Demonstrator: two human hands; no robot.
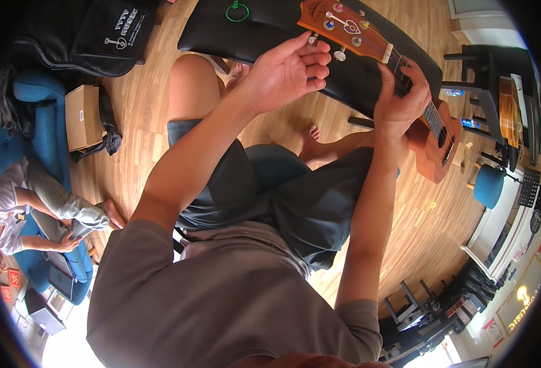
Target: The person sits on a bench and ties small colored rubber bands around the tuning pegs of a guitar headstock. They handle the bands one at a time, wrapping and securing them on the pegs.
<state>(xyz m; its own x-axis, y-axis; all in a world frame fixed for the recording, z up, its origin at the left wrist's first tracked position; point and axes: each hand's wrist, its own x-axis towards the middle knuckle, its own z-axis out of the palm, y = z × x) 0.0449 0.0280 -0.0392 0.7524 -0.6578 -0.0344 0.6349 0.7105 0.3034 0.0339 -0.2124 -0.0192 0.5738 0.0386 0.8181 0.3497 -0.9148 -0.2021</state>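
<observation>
A wooden ukulele [424, 153] slants from the top centre down to the right, its headstock [344, 27] bearing coloured tuners, a printed emblem and silver pegs, over a black padded bench [233, 37]. My left hand [292, 73] is at the headstock, fingers curled and thumb and index at a silver tuning peg [313, 40]. My right hand [399, 101] is wrapped round the neck just below the nut, partly covering the strings. On the bench's far left part lies a green ring-shaped object [236, 13].
A black padded bag [68, 43] and cardboard box [83, 116] lie at left, near a person [12, 214] seated on a blue sofa [40, 86] with a laptop. At right are a blue stool [488, 184], another stringed instrument [508, 110], black stands and a white upright piano-like piece [485, 239].
</observation>
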